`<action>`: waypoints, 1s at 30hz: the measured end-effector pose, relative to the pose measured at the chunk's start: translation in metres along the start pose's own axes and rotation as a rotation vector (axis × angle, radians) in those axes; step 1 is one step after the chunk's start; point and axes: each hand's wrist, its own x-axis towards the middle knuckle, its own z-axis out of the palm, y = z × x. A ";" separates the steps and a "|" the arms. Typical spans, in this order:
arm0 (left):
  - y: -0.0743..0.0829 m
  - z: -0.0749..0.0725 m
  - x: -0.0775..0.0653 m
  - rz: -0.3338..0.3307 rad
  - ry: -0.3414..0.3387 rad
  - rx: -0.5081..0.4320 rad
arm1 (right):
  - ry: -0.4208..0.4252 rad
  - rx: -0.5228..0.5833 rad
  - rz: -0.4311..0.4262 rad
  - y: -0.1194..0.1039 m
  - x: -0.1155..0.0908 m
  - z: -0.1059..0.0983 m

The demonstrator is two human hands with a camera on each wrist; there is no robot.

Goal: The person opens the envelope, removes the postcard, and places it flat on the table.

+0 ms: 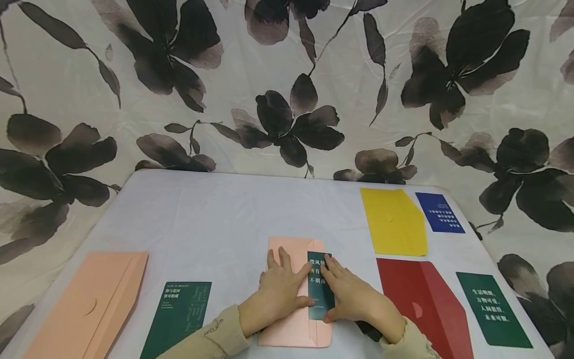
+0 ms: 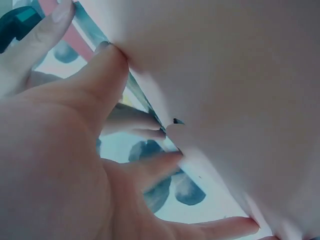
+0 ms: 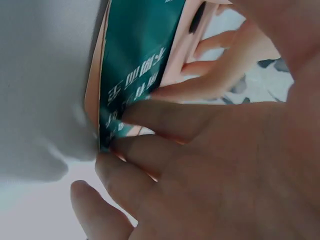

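A pale pink envelope [image 1: 287,334] lies upright on the table in the middle of the head view. The dark green card [image 1: 317,310] with white writing sits along its right side, over the flap strip, with its left edge at the envelope's mouth. My left hand [image 1: 275,294] rests on the envelope with spread fingers, its index fingertip and thumb touching at the card's left edge. My right hand [image 1: 356,295] touches the card's right side, thumb low and fingers high. In the right wrist view, straight fingers [image 3: 165,117] lie across the green card's end.
At left lie a larger pink envelope [image 1: 85,299] and a green card [image 1: 179,311]. To the right are a yellow envelope [image 1: 394,224], a blue card [image 1: 435,207], a red envelope [image 1: 412,284] and another green card [image 1: 493,324]. Floral cloth [image 1: 350,89] hangs behind the white table [image 1: 224,214].
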 end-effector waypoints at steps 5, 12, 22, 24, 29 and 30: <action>0.000 -0.002 -0.002 0.003 -0.032 0.110 | 0.034 0.040 -0.046 0.001 0.002 0.005; -0.002 -0.006 -0.003 0.025 -0.073 0.120 | 0.017 0.047 -0.088 0.002 0.004 0.008; -0.001 -0.008 -0.002 0.019 -0.098 0.086 | 0.005 0.008 -0.079 0.005 0.004 0.007; -0.002 -0.009 -0.002 0.021 -0.102 0.077 | 0.007 0.006 -0.079 0.005 0.004 0.007; -0.003 -0.010 -0.004 0.020 -0.104 0.054 | 0.008 -0.010 -0.089 0.004 0.005 0.008; -0.003 -0.010 -0.004 0.019 -0.104 0.050 | 0.008 -0.013 -0.091 0.004 0.005 0.008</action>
